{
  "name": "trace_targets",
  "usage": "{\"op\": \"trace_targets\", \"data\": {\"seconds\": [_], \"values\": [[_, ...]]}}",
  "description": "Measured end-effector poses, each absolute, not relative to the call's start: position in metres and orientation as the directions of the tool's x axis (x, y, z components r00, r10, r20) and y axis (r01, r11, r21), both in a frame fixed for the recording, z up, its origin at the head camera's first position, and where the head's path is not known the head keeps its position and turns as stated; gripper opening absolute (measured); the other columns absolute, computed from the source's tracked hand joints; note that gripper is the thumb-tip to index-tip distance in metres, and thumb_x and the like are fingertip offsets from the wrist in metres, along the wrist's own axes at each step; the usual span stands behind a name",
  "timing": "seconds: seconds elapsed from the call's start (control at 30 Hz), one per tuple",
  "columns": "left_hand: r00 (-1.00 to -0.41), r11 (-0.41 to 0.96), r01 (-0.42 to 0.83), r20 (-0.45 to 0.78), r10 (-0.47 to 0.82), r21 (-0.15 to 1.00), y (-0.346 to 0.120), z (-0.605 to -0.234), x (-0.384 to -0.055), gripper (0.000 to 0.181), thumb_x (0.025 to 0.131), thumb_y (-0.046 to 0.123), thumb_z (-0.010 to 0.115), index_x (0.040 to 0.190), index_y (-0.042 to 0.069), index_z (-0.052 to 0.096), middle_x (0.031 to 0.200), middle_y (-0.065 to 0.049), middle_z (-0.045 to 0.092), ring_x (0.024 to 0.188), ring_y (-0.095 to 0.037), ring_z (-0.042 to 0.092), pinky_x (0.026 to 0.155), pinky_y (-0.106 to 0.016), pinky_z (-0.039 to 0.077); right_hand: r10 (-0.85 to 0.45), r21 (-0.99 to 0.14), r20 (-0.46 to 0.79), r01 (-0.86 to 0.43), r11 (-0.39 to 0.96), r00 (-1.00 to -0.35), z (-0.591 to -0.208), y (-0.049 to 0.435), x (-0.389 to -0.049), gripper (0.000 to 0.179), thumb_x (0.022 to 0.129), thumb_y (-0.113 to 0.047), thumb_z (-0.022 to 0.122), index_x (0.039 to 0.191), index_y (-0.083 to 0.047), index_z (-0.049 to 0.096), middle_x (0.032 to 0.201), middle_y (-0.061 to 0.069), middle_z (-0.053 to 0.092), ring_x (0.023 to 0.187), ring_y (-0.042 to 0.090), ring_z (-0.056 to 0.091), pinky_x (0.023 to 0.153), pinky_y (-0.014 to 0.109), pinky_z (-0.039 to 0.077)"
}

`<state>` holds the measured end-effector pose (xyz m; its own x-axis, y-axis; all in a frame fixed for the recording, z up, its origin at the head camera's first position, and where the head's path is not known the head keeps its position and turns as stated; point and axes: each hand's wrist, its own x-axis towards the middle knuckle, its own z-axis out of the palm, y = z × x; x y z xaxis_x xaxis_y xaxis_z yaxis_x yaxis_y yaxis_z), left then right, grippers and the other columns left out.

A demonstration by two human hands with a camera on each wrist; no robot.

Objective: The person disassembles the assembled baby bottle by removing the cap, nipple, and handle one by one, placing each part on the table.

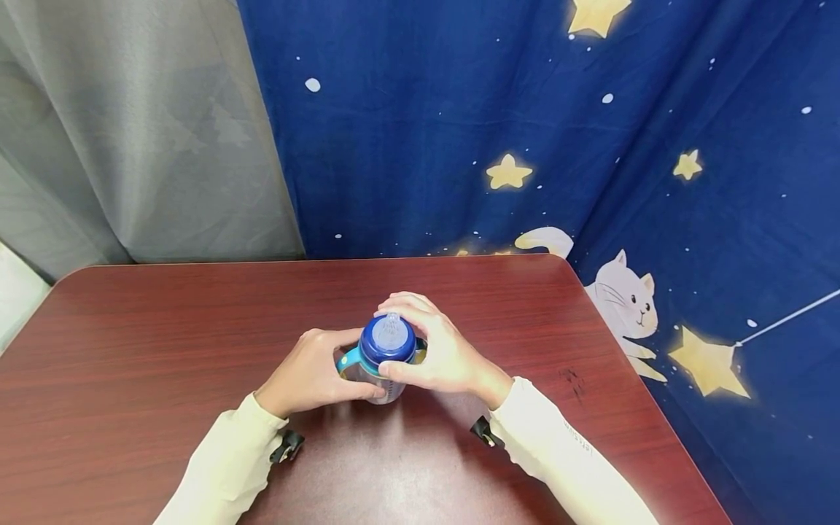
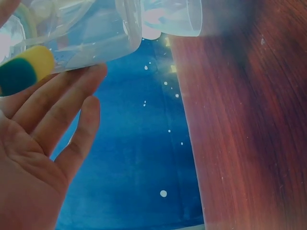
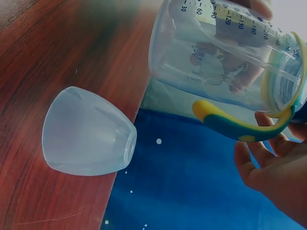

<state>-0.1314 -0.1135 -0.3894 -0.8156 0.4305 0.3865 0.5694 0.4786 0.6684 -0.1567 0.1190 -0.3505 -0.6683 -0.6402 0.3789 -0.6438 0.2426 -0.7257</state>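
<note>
While the bottle (image 1: 389,354) is near upright, teat (image 1: 392,328) up, the left hand (image 1: 319,372) holds its body (image 1: 397,391) from 9 o'clock and the right hand (image 1: 442,354) grips the collar (image 1: 371,348) from 3 o'clock. Long axis runs between them; neither hand clearly nearer.

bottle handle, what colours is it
Teal and yellow; the bottle handle shows best in the right wrist view.

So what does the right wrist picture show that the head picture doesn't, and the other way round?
Only the right wrist view shows a translucent cap on the table and readable numbers on the bottle. Only the head view shows the clear teat and a white cat on the blue curtain. Both share bottle, right hand, table and curtain.
</note>
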Motion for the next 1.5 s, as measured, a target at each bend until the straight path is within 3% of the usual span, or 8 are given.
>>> {"op": "trace_targets", "data": {"seconds": [0.17, 0.37, 0.5, 0.77, 1.03, 1.5], "values": [[-0.822, 0.522, 0.569, 0.421, 0.384, 0.635, -0.115, -0.391, -0.133, 0.065, 0.064, 0.060, 0.087, 0.118, 0.027, 0.071, 0.096, 0.021, 0.070, 0.074, 0.001, 0.061, 0.062, -0.024, 0.049, -0.591, -0.635, 0.397, -0.675, 0.376, -0.702, -0.348, 0.119, -0.154, 0.073, 0.074, -0.037, 0.085, 0.138, -0.017, 0.056, 0.141, -0.002, 0.050, 0.141, 0.016, 0.031, 0.111, 0.047, 0.034], [-0.827, 0.617, 0.540, 0.494, 0.267, 0.572, -0.114, -0.390, -0.134, 0.067, 0.061, 0.063, 0.087, 0.115, 0.026, 0.072, 0.091, 0.019, 0.070, 0.070, 0.002, 0.058, 0.059, -0.026, 0.048, -0.391, -0.574, 0.471, -0.612, 0.544, -0.790, -0.348, 0.114, -0.147, 0.075, 0.071, -0.055, 0.084, 0.134, -0.025, 0.057, 0.138, -0.006, 0.052, 0.139, 0.013, 0.033, 0.108, 0.053, 0.032], [-0.816, 0.647, 0.538, 0.526, 0.239, 0.540, -0.112, -0.390, -0.134, 0.067, 0.059, 0.061, 0.089, 0.113, 0.026, 0.072, 0.086, 0.017, 0.071, 0.067, 0.001, 0.058, 0.056, -0.027, 0.046, -0.309, -0.556, 0.543, -0.610, 0.565, -0.781, -0.350, 0.108, -0.146, 0.067, 0.069, -0.058, 0.084, 0.122, -0.022, 0.063, 0.125, -0.007, 0.058, 0.129, 0.012, 0.043, 0.104, 0.045, 0.036], [-0.729, 0.715, 0.580, 0.640, 0.243, 0.390, -0.106, -0.393, -0.133, 0.070, 0.058, 0.056, 0.091, 0.115, 0.021, 0.072, 0.082, 0.005, 0.073, 0.063, -0.009, 0.063, 0.051, -0.032, 0.047, -0.251, -0.510, 0.601, -0.606, 0.611, -0.759, -0.354, 0.100, -0.146, 0.060, 0.069, -0.065, 0.080, 0.108, -0.022, 0.065, 0.109, -0.011, 0.060, 0.117, 0.011, 0.049, 0.097, 0.038, 0.039], [-0.744, 0.699, 0.584, 0.616, 0.258, 0.413, -0.108, -0.394, -0.133, 0.068, 0.061, 0.058, 0.089, 0.117, 0.023, 0.071, 0.085, 0.008, 0.072, 0.063, -0.005, 0.059, 0.052, -0.030, 0.046, -0.270, -0.522, 0.591, -0.615, 0.591, -0.761, -0.355, 0.100, -0.146, 0.056, 0.069, -0.057, 0.084, 0.106, -0.020, 0.065, 0.111, -0.008, 0.060, 0.117, 0.012, 0.049, 0.098, 0.038, 0.040], [-0.816, 0.666, 0.542, 0.509, 0.272, 0.512, -0.109, -0.393, -0.134, 0.072, 0.061, 0.058, 0.089, 0.121, 0.025, 0.069, 0.092, 0.012, 0.071, 0.070, -0.002, 0.059, 0.060, -0.029, 0.048, -0.379, -0.521, 0.576, -0.682, 0.513, -0.724, -0.352, 0.104, -0.148, 0.061, 0.074, -0.044, 0.083, 0.123, -0.014, 0.063, 0.127, -0.002, 0.056, 0.127, 0.015, 0.044, 0.103, 0.038, 0.039]]}}
